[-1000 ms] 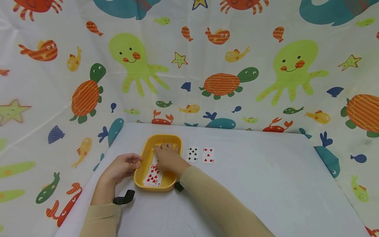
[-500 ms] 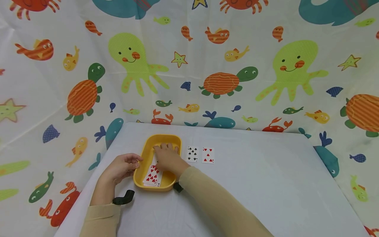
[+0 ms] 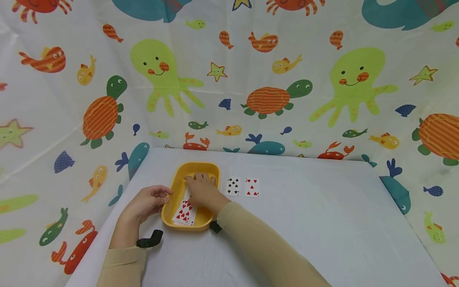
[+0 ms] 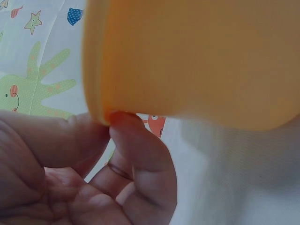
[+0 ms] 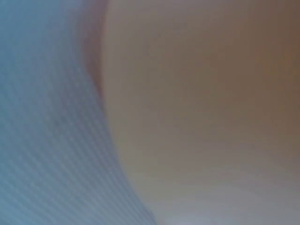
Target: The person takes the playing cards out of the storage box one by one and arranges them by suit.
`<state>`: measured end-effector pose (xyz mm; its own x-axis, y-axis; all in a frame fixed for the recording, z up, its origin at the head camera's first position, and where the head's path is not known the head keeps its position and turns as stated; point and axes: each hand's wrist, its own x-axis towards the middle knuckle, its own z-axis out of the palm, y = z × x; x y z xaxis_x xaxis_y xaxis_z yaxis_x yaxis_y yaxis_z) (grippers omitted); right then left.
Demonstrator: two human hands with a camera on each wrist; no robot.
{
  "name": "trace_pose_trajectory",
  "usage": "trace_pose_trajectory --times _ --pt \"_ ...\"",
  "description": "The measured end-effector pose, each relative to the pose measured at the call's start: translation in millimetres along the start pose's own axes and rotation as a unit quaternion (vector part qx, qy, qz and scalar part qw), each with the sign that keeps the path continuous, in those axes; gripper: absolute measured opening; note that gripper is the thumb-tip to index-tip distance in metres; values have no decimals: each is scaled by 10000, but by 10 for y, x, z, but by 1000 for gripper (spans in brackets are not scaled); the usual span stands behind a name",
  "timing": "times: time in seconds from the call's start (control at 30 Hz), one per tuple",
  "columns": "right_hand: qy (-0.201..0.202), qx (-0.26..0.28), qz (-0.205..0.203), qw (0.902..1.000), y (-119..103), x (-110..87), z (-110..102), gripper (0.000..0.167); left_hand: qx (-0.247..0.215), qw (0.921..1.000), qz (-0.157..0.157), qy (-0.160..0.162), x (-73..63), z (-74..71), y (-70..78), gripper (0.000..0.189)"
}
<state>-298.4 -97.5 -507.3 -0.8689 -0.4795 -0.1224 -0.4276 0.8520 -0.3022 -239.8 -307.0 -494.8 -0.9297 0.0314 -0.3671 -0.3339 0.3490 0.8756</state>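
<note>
A yellow tray [image 3: 206,228] stands on the white table, with playing cards lying in it; a red hearts card [image 3: 183,213] shows on top at its near end. My left hand [image 3: 148,202] pinches the tray's left rim between thumb and finger; the left wrist view shows this hand [image 4: 117,164] close against the yellow wall [image 4: 201,61]. Inside the tray, my right hand [image 3: 205,193] reaches down over the cards, its fingertips toward the far end. What those fingertips hold is hidden. The right wrist view is blurred, with the tray's outer wall [image 5: 197,103] filling most of it.
Right of the tray, a spades card [image 3: 233,186] and a hearts card [image 3: 252,188] lie face up side by side, apart from each other. A sheet printed with sea animals [image 3: 269,102] hangs behind and to the left of the white table [image 3: 322,207].
Both hands stay in place on and in the tray. The top hearts card has shifted very slightly toward the near left. The head view has moved a little.
</note>
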Motion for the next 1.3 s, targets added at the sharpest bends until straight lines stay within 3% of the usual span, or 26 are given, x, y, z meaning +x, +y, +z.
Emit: trace_pose_trajectory --times 0.9,1.3 --pt "372 -47 -121 9992 7 71 -15 82 49 10000 18 -81 72 -38 11 29" --pt "286 86 -102 9995 -14 67 -89 83 94 9999 -20 -121 116 -60 38 29"
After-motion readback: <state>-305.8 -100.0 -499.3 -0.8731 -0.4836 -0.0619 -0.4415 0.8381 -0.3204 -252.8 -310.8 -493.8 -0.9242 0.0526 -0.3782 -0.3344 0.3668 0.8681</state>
